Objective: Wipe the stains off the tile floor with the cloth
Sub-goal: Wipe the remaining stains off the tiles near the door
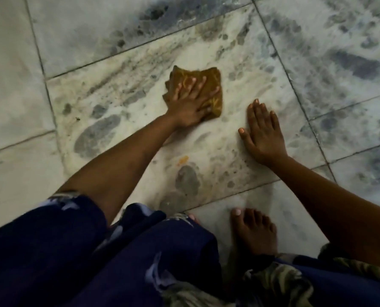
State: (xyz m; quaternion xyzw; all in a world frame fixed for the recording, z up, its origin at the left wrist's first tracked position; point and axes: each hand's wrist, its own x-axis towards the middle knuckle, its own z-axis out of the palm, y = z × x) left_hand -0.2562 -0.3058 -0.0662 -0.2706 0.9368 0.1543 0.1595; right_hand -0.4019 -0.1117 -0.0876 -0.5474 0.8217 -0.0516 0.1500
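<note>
A folded brown patterned cloth [212, 75] lies on a dirty white tile [224, 138] in the middle of the view. My left hand [189, 104] presses flat on the cloth with fingers spread, covering its near half. My right hand [264, 134] rests palm down on the same tile, a little right of the cloth and apart from it, holding nothing. Grey footprint-shaped stains [96, 136] mark the tile left of my left arm. Another grey stain [188, 178] and a small orange spot [182, 160] lie between my arms.
Dark blotchy stains [357, 65] cover the tiles at the back and right. The tiles at far left [9, 89] look cleaner. My bare foot [255, 231] stands on the near tile, and a dark blue patterned garment [96, 251] fills the lower part of the view.
</note>
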